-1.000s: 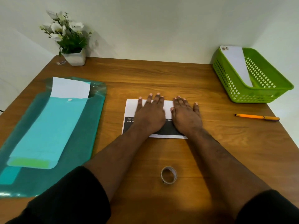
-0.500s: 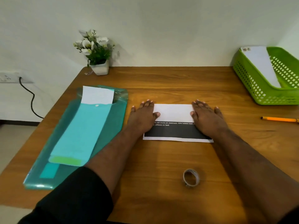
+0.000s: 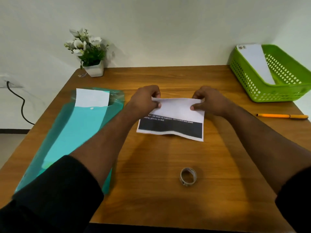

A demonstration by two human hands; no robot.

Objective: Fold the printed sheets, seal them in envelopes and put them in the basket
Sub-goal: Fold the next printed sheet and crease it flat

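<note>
Your left hand [image 3: 146,100] and right hand [image 3: 207,102] each pinch a far corner of the printed sheet [image 3: 171,118], thumb on top and fingers behind, lifting that far edge off the desk [image 3: 159,165] while the near edge, with its dark printed band, rests on the wood. The sheet sits at mid-desk, between the teal folder [image 3: 80,132] on your left and the green basket [image 3: 262,78] at the far right corner.

Progress, as judged: one white envelope [image 3: 254,61] already leans inside the basket, so at least one unit appears complete. The sheet in hand is part-way through folding; it looks shorter than a full page, and a further fold toward you seems to be the step in hand. It is not yet in any envelope.

Outstanding for this sheet: finish the fold, crease it, insert, seal, deposit. A white item [image 3: 92,97] protrudes from the top of the folder; whether it is an envelope or more sheets cannot be determined. The tape roll [image 3: 188,177] stands near you, untouched, and the orange pen [image 3: 282,116] lies to the right.
</note>
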